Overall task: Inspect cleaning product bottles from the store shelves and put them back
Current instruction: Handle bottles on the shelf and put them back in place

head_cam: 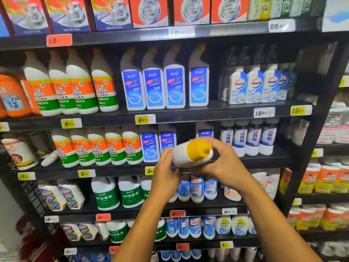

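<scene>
A white bottle with a yellow cap (190, 154) is held in front of the shelves, tilted so its cap points towards me. My left hand (166, 176) grips its lower left side from below. My right hand (224, 163) wraps round its right side and back. Its label is hidden from view. Behind it, on the third shelf (120, 171), stand matching white bottles with blue labels (150, 146), with a gap in that row right behind my hands.
Black store shelves hold rows of cleaning bottles: orange and green labelled ones (79, 87) at left, blue labelled ones (153, 86) in the middle, Walch bottles (255, 86) at right. Boxes (147, 10) fill the top shelf. Price tags (144, 119) line the shelf edges.
</scene>
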`<act>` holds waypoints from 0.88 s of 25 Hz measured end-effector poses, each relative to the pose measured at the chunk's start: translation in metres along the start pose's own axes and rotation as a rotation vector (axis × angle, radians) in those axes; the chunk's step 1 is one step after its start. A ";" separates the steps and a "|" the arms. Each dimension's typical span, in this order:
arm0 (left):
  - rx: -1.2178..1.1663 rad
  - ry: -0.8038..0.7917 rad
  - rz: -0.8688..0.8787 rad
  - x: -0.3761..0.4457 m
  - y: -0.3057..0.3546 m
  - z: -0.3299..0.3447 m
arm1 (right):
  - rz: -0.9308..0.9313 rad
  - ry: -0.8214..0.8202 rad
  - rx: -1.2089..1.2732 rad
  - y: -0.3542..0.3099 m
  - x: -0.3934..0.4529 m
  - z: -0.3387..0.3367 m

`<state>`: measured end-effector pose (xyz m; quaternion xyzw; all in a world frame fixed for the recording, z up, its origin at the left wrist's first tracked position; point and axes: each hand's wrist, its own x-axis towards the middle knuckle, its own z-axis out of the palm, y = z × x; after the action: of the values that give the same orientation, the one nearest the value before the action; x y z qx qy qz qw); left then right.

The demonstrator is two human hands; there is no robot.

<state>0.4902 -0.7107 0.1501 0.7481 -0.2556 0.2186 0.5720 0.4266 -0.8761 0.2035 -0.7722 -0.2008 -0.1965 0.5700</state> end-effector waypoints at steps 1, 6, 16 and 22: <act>0.013 0.018 0.019 0.002 0.000 0.000 | -0.015 -0.006 0.001 -0.001 -0.001 0.000; 0.016 0.010 0.025 0.002 0.000 0.001 | -0.028 -0.013 -0.008 -0.005 -0.002 -0.002; -0.185 -0.224 -0.189 -0.039 0.020 0.023 | 0.155 0.460 -0.183 -0.020 0.013 0.013; -0.427 -0.250 -0.232 -0.029 0.013 0.013 | 0.120 0.260 -0.096 -0.027 0.012 0.000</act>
<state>0.4599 -0.7218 0.1380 0.6562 -0.2768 -0.0012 0.7020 0.4219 -0.8675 0.2317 -0.7773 -0.0690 -0.2696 0.5642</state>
